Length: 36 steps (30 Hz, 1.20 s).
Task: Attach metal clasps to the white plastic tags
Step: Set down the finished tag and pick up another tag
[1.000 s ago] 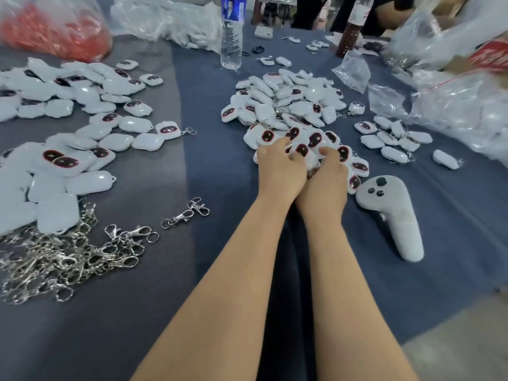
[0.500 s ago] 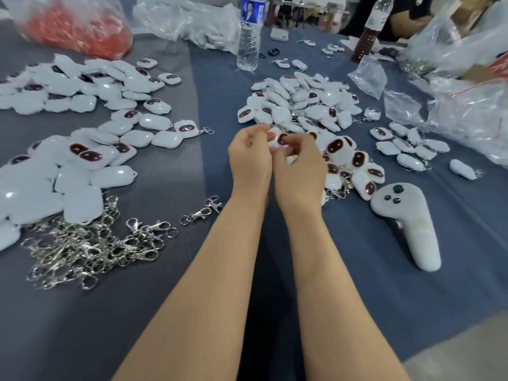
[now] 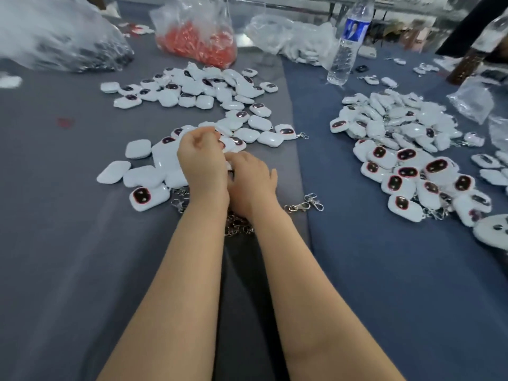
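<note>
On my feed I've got two bare arms, the left forearm (image 3: 178,284) and the right forearm (image 3: 310,298), uncovered from the bottom edge right up to the wrists. Left hand (image 3: 202,163) bare, right hand (image 3: 253,182) bare too. The wrists are slim and the skin is smooth. A soft crease shows low on the right forearm. The fingertips are too blurred for me to read the nails.

The only camera rides on the person's head, facing forward and down along both forearms, close above the left hand (image 3: 203,160) and right hand (image 3: 251,181), the table (image 3: 68,257) spreading wide beyond.
</note>
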Motion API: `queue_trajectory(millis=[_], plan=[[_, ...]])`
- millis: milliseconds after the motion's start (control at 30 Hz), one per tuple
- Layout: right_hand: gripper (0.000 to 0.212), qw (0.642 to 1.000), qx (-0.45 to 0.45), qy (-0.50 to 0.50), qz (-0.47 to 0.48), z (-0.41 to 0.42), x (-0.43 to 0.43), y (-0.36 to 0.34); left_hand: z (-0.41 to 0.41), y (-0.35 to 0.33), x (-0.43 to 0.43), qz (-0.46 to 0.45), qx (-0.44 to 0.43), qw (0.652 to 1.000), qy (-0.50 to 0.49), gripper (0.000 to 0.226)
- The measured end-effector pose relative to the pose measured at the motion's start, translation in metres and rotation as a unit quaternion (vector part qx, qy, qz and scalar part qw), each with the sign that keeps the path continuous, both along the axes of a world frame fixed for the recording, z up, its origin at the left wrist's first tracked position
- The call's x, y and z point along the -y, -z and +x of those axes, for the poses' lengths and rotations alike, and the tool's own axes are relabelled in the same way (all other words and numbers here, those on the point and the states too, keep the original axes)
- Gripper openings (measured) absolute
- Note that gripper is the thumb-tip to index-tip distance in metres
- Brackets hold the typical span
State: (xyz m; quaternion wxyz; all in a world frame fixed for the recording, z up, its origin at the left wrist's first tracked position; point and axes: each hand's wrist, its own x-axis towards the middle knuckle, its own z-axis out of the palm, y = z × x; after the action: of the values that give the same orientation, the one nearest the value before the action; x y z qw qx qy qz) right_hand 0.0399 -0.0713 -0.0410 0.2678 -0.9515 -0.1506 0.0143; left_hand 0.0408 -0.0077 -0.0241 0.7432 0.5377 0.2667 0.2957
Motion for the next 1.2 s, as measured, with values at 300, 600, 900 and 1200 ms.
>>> queue_trajectory(millis=[300, 600, 900, 1200], plan=[[0.017, 0.962, 0.021, 0.075, 0.260, 0.011, 0.026, -0.008, -0.005, 0.001, 0.011, 0.163, -0.003, 0.982, 0.094, 0.019], [0.022, 0.932, -0.047, 0.101, 0.344, 0.014, 0.067, -0.020, -0.013, 0.000, 0.016, 0.120, -0.042, 0.974, 0.188, 0.020], [0.047, 0.983, -0.115, -0.128, -0.060, -0.007, 0.044, -0.022, -0.012, -0.011, -0.003, -0.339, 0.109, 0.926, 0.124, 0.007], [0.023, 0.992, -0.079, -0.094, -0.023, -0.008, 0.043, -0.022, -0.014, -0.011, -0.004, -0.366, 0.112, 0.918, 0.108, 0.009]])
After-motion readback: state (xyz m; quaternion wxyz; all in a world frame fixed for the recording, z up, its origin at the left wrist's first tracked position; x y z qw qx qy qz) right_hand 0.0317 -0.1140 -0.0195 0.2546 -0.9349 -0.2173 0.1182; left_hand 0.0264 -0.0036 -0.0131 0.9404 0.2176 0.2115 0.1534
